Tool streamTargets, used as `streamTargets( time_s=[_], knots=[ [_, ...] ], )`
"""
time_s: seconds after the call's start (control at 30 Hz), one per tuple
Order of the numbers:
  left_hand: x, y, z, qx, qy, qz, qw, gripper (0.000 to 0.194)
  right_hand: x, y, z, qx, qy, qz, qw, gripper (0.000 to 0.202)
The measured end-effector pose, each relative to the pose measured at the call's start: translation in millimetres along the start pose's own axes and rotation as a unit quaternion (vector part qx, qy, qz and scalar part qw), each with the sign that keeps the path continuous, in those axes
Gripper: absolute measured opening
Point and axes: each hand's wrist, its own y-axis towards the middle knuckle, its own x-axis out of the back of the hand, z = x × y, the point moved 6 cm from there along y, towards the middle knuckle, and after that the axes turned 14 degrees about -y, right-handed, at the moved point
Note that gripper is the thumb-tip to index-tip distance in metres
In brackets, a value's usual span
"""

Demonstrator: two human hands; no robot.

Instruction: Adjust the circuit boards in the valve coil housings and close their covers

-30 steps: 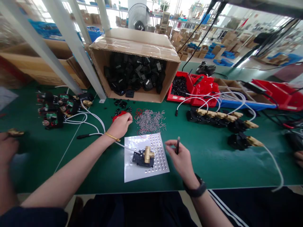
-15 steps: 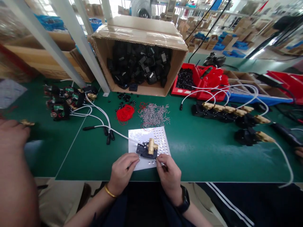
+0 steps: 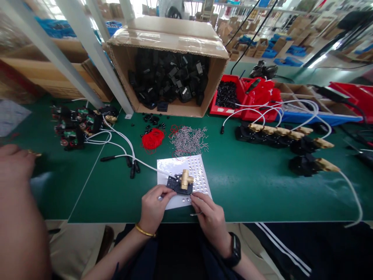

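Note:
A black housing (image 3: pixel 173 182) with a brass tee fitting (image 3: pixel 185 179) on top lies on a white sheet (image 3: pixel 163 165) bearing rows of small shiny discs. A white cable runs from it to the upper left. My left hand (image 3: pixel 154 206) pinches the housing's near left edge between thumb and fingers. At the near right corner, my right hand (image 3: pixel 210 216) is closed, its fingertips touching the housing; a thin metallic item (image 3: pixel 196 214) sticks out beneath its fingers. Whether the fingertips also hold something small cannot be made out.
Behind the sheet lie pins (image 3: pixel 189 140), red bands (image 3: pixel 153 139) and a carton (image 3: pixel 169 37) of black parts. Finished-looking brass units (image 3: pixel 305 165) stand right, circuit-board units (image 3: pixel 70 132) left. Red bins (image 3: pixel 244 111) are back right. Another person's arm (image 3: pixel 17 186) is at far left.
My left hand has moved right and up onto the housing's edge. My right hand's fingers have shifted, and the thin metallic item now shows below them. The view has shifted slightly.

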Motion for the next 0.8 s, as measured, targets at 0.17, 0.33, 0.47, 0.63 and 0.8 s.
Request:
streamTargets(
  time_s=[0.17, 0.33, 0.47, 0.63, 0.8],
  knots=[
    [5.9, 3, 14, 0.14, -0.082, -0.036, 0.986, 0.026, 6, 21, -9, -0.028, -0.024, 0.05, 0.998, 0.063],
    [29.2, 28, 15, 0.313, -0.441, -0.077, 0.838, 0.031, -5, 56, 1, -0.019, -0.09, 0.165, 0.982, 0.077],
    [50.3, 60, -12, 0.271, -0.426, -0.189, 0.842, 0.015, -5, 53, 5, -0.04, -0.087, 0.141, 0.985, 0.06],
    [-9.3, 105, -114, 0.077, -0.317, 0.004, 0.945, 0.031, 22, 38, -12, -0.151, 0.003, -0.022, 0.988, 0.055],
    [-100.6, 120, -209, -0.1, -0.219, 0.247, 0.939, 0.035, 81, 35, -66, -0.254, -0.041, -0.153, 0.954, 0.047]
  ],
)
